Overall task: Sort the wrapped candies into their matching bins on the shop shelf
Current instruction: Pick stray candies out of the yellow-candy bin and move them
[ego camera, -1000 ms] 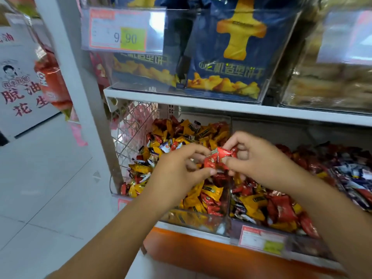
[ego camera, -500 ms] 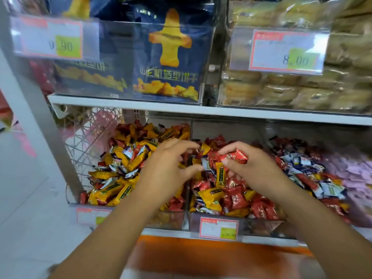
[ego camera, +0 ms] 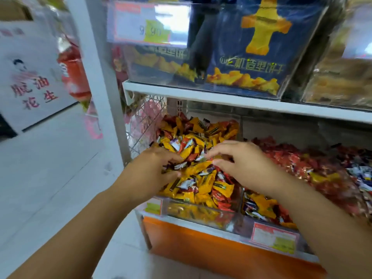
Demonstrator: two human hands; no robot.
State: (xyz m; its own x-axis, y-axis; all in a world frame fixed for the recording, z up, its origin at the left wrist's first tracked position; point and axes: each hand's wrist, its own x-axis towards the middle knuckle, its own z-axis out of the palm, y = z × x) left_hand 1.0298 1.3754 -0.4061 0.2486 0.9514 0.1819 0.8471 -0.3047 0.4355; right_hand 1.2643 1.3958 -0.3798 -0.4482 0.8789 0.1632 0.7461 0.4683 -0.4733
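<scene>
Both bare forearms reach in from the lower edge and meet over the left bin (ego camera: 201, 215), a clear tub on the lower shelf heaped with mostly yellow wrapped candies (ego camera: 203, 178) mixed with red and white ones.

The left hand (ego camera: 153, 170) comes in from seven o'clock, palm down, wrist straight. Its fingers are curled into the pile, with the thumb tucked under. A pale wrapper lies between thumb and fingers, but the motion blur leaves it unclear whether the hand is pinching it or only touching it.

The right hand (ego camera: 241, 164) comes in from five o'clock, back of the hand up, knuckles arched. Its fingertips point toward nine o'clock and are bent down onto the candies. I cannot tell whether these fingers grip anything either. The two hands' fingertips are close together, just apart, over the middle of the heap.

At three o'clock of the left bin stands the middle bin (ego camera: 265, 220), filled mostly with red candies (ego camera: 302, 164), with a price label (ego camera: 273, 236) on its front. At twelve o'clock, the upper shelf board (ego camera: 221, 97) carries blue snack bags (ego camera: 251, 57) behind a clear front.
</scene>
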